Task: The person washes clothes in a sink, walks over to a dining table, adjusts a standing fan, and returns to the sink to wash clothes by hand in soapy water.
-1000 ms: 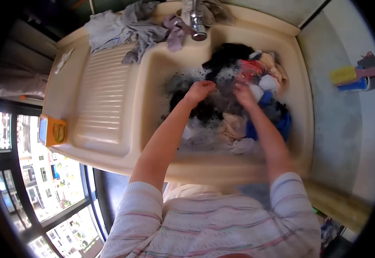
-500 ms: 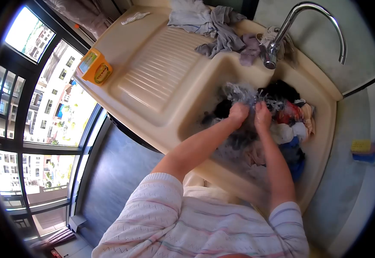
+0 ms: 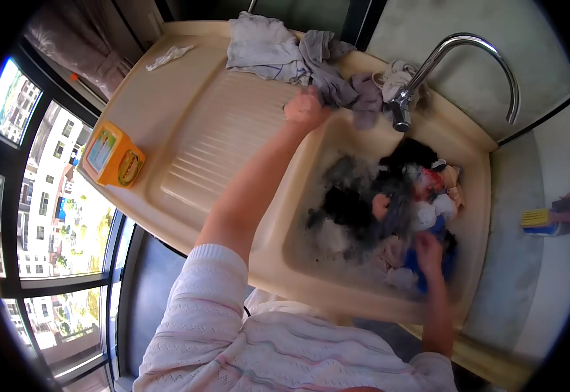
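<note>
Basin rim (image 3: 280, 208) separates left hand (image 3: 306, 108), touching grey cloth (image 3: 326, 70), from right hand (image 3: 429, 253); grips unclear.

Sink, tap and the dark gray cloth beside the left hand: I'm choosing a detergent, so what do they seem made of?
Sink: perhaps molded resin or plastic; softly glossy, its rounded edges and ridges flowing together. Tap: metal, probably chrome-plated, from its mirror-like highlights. Dark gray cloth: a soft, matte fabric, from its limp folds; the fiber cannot be told.

Left fingers (image 3: 301, 101) at grey cloth (image 3: 329, 73), right fingers (image 3: 424, 243) by blue fabric (image 3: 413, 264), wet laundry (image 3: 349, 205) in beige sink (image 3: 337, 295)
</note>
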Available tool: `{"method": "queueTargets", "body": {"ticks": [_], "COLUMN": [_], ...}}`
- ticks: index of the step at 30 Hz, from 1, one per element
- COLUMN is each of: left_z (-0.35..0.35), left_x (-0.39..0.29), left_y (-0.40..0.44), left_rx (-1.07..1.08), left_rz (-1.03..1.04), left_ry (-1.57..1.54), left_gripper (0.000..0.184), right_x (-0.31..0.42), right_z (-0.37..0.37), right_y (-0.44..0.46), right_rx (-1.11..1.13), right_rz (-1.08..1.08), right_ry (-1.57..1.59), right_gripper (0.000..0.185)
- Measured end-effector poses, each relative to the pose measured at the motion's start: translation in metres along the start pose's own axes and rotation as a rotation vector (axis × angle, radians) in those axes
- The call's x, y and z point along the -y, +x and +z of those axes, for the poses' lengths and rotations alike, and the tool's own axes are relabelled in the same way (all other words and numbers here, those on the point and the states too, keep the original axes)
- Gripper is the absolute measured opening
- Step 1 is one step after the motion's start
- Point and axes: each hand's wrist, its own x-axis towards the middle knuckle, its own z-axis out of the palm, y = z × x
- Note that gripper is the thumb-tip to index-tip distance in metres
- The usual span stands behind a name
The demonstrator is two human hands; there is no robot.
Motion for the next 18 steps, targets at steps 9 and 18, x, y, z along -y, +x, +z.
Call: {"method": "queueTargets", "body": {"ticks": [9,18], "left_z": [0.049,-0.018], "left_x": [-0.066,-0.033], "left_y": [0.093,0.061], "left_rx": [0.093,0.33], "left_rz": [0.103,0.51], "left_ry": [-1.059,-0.234], "left_gripper": [0.029,0.044], "right_x": [0.024,0.044], "right_z": [-0.003,-0.008], "right_y": [-0.035,-0.063], "right_rx": [-0.023,-0.045], "right_rz": [0.133,0.016], "right_ry": [0.087,-0.031], "right_gripper": [0.016,0.012]}}
